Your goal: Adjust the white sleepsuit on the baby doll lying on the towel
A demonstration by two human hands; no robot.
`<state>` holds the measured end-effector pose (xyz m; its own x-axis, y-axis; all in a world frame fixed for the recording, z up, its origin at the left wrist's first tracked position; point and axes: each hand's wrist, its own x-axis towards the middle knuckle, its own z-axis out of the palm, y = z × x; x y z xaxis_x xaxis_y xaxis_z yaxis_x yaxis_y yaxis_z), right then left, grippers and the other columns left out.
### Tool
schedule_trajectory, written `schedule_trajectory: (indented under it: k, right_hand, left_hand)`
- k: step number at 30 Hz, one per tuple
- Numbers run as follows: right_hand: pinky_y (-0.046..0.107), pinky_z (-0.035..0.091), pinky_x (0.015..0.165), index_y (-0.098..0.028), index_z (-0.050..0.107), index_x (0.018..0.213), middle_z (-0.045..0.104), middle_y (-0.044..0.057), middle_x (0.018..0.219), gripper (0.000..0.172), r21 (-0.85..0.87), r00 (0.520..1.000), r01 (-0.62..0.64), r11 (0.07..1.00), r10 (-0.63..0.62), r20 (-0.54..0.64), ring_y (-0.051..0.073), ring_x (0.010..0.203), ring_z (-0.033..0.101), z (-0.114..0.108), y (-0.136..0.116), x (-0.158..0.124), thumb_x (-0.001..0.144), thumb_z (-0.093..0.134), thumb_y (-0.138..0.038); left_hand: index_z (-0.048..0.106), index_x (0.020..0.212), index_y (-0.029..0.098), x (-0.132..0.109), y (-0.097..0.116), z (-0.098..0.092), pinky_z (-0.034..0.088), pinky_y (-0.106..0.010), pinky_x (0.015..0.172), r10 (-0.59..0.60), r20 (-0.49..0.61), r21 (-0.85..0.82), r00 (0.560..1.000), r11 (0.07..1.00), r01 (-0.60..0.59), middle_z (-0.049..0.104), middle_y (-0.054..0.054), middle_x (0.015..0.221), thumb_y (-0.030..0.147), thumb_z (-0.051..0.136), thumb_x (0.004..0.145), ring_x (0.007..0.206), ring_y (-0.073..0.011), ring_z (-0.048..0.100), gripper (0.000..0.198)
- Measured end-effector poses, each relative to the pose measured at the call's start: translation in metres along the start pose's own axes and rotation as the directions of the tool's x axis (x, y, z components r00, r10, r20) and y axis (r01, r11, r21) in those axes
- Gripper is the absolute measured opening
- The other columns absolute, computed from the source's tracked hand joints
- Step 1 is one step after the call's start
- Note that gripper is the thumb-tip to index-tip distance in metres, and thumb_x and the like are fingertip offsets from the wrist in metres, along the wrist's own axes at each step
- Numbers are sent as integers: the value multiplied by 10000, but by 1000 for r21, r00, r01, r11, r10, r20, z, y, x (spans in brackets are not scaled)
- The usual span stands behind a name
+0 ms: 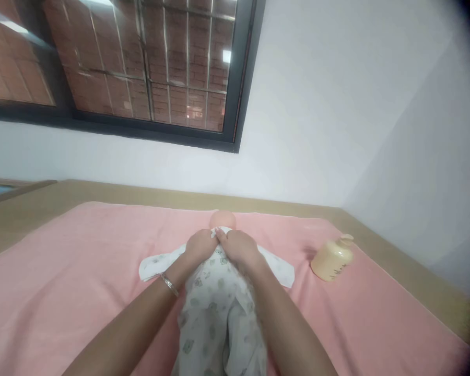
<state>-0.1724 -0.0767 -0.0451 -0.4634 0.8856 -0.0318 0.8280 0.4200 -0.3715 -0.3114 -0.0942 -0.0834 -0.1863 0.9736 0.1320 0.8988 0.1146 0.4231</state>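
A baby doll lies on its back on a pink towel, dressed in a white printed garment. Only the top of its head shows beyond my hands. My left hand, with a bracelet on the wrist, and my right hand meet at the garment's neckline. Both have fingers curled and pinched on the cloth just below the doll's head. The doll's sleeves spread out to either side.
A cream-coloured bottle lies on its side on the towel to the right of the doll. The towel covers a tan surface set against white walls. A dark-framed window is above.
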Motion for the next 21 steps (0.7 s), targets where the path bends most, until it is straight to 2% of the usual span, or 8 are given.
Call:
schedule_trajectory:
  k: [5, 7, 12, 14, 18, 21]
  right_hand:
    - [395, 421, 835, -105, 664, 1050, 637, 178, 1063, 822, -56, 987, -155, 986, 157, 19, 304, 1000, 583, 10, 8, 15, 915, 42, -625]
    - [396, 421, 829, -114, 667, 1044, 639, 174, 1061, 808, -63, 990, -140, 988, 141, 11, 303, 987, 588, 10, 9, 13, 922, 40, -609]
    - [395, 405, 837, -133, 682, 993, 661, 168, 981, 787, -104, 998, -23, 994, 17, -53, 290, 939, 600, 6, -2, -3, 925, 51, -598]
    - [398, 405, 839, -131, 680, 1004, 657, 172, 999, 773, -97, 998, -45, 994, 40, -49, 295, 955, 596, 7, 0, 1, 925, 74, -605]
    - [412, 417, 834, -107, 664, 1060, 636, 188, 1070, 777, -34, 987, -161, 986, 161, 22, 314, 1001, 584, 10, 13, 16, 926, 83, -605]
    - [419, 399, 859, -105, 680, 1022, 650, 191, 1023, 801, -40, 991, -133, 990, 133, -5, 316, 987, 588, 8, 15, 13, 921, 72, -616]
  left_hand:
    - [649, 800, 162, -1, 7, 1, 406, -276, 632, 16, -108, 17, 994, 1000, -14, 680, -105, 855, 486, 319, 889, 786, -220, 617, 471]
    - [642, 802, 175, 0, 6, 2, 402, -274, 615, 15, -127, -4, 992, 1000, -16, 679, -91, 863, 492, 346, 875, 776, -215, 616, 440]
    - [646, 793, 159, 5, -4, 5, 411, -288, 621, -35, -20, 27, 999, 999, 35, 680, -117, 849, 460, 299, 887, 772, -231, 630, 470]
    - [646, 793, 154, 4, -3, 4, 414, -291, 629, -15, -13, 43, 1000, 999, 16, 678, -123, 849, 469, 277, 895, 780, -234, 630, 496]
    - [630, 786, 152, 1, 5, 0, 409, -293, 622, 80, -82, 77, 993, 994, -74, 670, -116, 819, 523, 281, 892, 757, -232, 619, 521]
    - [628, 785, 169, 0, 6, -4, 411, -283, 615, 94, -58, 38, 994, 995, -92, 675, -103, 829, 531, 287, 889, 753, -224, 620, 508]
